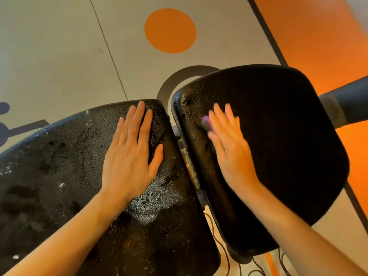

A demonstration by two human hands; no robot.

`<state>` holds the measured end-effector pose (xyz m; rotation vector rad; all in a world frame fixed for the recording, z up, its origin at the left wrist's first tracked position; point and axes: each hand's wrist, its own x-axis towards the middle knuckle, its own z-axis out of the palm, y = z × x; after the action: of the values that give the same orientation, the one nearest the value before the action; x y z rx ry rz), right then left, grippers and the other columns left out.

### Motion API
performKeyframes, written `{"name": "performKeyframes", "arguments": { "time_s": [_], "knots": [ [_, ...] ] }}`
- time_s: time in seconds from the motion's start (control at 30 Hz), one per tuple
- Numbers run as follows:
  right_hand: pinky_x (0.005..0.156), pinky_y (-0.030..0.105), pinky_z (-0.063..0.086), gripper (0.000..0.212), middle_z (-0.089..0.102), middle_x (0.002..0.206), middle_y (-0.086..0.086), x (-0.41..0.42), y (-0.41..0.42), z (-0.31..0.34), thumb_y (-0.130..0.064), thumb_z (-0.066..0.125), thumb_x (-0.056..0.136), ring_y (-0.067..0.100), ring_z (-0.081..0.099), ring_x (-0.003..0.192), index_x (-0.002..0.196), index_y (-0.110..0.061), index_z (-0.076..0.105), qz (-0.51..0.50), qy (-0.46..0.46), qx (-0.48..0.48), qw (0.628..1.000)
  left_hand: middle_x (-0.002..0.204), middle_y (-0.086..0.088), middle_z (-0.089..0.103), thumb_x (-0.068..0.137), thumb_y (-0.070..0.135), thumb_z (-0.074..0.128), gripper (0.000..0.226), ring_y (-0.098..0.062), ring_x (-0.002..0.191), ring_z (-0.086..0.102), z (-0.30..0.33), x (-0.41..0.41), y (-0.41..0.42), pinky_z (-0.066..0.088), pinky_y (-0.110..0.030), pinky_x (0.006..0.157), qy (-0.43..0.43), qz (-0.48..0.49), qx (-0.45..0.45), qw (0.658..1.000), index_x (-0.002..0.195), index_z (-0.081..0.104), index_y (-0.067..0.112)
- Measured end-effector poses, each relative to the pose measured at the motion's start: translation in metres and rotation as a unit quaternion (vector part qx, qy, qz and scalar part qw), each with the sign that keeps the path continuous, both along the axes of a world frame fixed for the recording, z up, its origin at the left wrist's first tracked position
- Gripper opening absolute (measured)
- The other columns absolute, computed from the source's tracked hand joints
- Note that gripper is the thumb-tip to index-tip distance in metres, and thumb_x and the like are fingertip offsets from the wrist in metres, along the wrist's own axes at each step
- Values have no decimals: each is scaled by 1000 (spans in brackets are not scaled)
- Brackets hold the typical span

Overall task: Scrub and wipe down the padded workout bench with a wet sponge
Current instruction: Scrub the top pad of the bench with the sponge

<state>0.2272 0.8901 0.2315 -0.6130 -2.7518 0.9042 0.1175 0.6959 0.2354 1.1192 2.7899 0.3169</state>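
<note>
a purple sponge [206, 122] lies on the right black pad [288, 136] near its left edge, at centre frame, mostly hidden under the fingers of the right hand [231, 148], whose grip is flat, fingers straight, pressing the sponge down. the left hand [129, 154], fingers spread, rests flat on the wet, speckled left pad [59, 176]. grey floor [59, 46] with an orange circle [170, 30] fills the upper frame.
</note>
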Motion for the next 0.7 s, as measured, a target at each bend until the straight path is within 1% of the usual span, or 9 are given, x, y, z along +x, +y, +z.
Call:
{"name": "performKeyframes", "arguments": {
  "time_s": [0.07,0.1,0.23,0.3,0.43,0.5,0.53,0.63,0.7],
  "knots": [
    [121,32,9,45,29,155,6,49,-15,0,-20,35,102,17,13,148,146,-11,29,37,-32,54,997,166,-11,7,100,45,34,71,-24,154,3,0,0,-1,4,-40,125,0,2,3,1000,156,15,7],
    [121,31,9,45,30,154,7,50,-11,-3,-21,33,102,18,14,147,146,-9,29,37,-38,59,997,166,-11,6,100,46,33,71,-25,154,2,0,0,-1,4,-40,125,-1,1,4,1000,157,15,7],
    [119,36,7,43,30,154,11,-57,9,-1,-14,38,101,24,14,147,143,-5,36,-75,-15,24,997,166,-10,6,100,47,32,70,-24,154,2,-1,0,-2,3,-40,125,-4,0,8,1000,157,15,8],
    [120,37,7,44,28,155,11,-68,12,-4,-14,38,102,24,13,148,145,-6,34,-72,-9,31,997,166,-10,7,101,47,32,70,-24,154,2,-1,-1,-2,1,-38,125,-1,-2,11,1000,157,15,8],
    [121,37,13,46,27,156,5,42,-11,2,-14,37,102,18,15,148,147,-9,30,35,-42,52,997,165,-11,8,101,45,34,69,-25,154,3,-1,-1,-1,0,-37,125,-5,-2,26,1000,156,17,7],
    [121,35,14,45,28,155,6,55,-11,0,-15,35,101,17,16,147,145,-9,31,51,-46,43,997,165,-12,9,101,45,34,69,-26,153,4,0,-1,-2,2,-38,125,-3,-4,28,1000,156,18,6],
    [122,35,12,45,29,154,5,35,-6,0,-16,35,101,17,15,147,145,-9,31,27,-42,39,998,165,-12,9,101,45,34,69,-26,153,4,0,-1,-2,2,-38,125,-3,-5,27,1000,156,18,6],
    [121,40,10,44,30,154,9,-62,12,1,-15,39,101,24,14,147,144,-8,36,-44,-19,32,998,165,-11,8,101,45,34,69,-25,154,3,-2,-1,-2,1,-38,125,1,-3,24,1000,156,17,6],
    [120,39,8,43,30,155,9,-83,19,0,-14,40,101,26,15,147,144,-10,38,-49,4,29,998,165,-11,8,101,45,34,70,-25,154,3,-2,-1,-2,0,-36,125,2,-3,26,1000,156,16,7]
  ]
}}
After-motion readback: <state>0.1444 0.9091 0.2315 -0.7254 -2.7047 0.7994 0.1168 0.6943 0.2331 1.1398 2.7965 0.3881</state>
